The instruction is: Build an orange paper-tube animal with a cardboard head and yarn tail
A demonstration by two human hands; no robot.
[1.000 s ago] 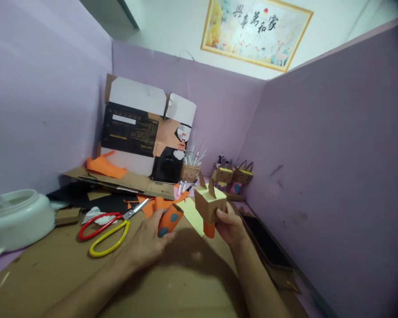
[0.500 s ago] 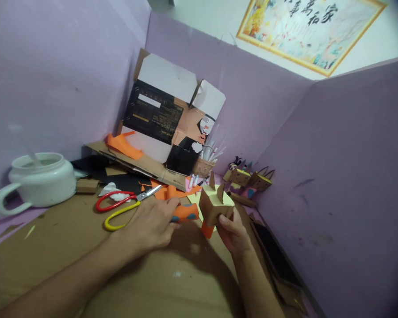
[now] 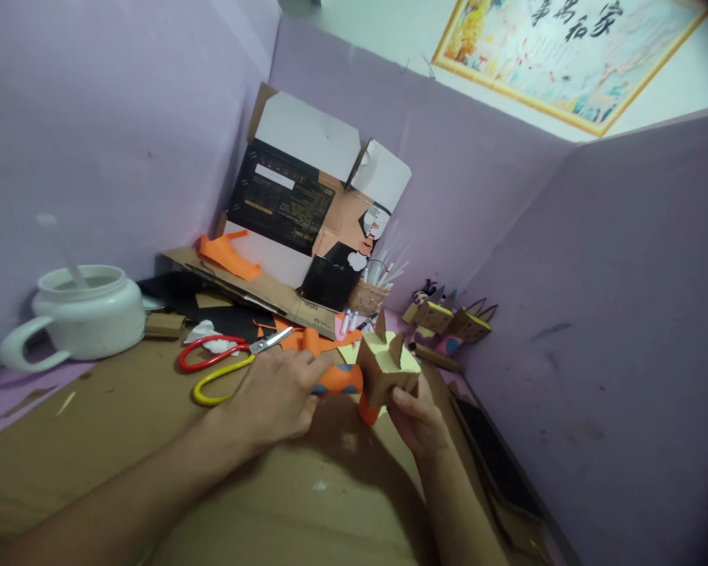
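Observation:
My left hand is wrapped round an orange tube with blue spots, whose right end meets the side of a small cardboard box. That box, brown with a pale yellow top and two pointed ears, is gripped by my right hand, thumb on its front. Below the box shows a piece of orange paper. Scissors with one red and one yellow handle lie half open just beyond my left hand.
On the left is a white mug with a stick in it. An unfolded carton leans at the back, near a cup of white sticks. Yellow-topped cardboard figures stand at the back right. Orange scraps lie behind my hands.
The orange tube in my left hand has moved right and now touches the box. The whole view has shifted slightly.

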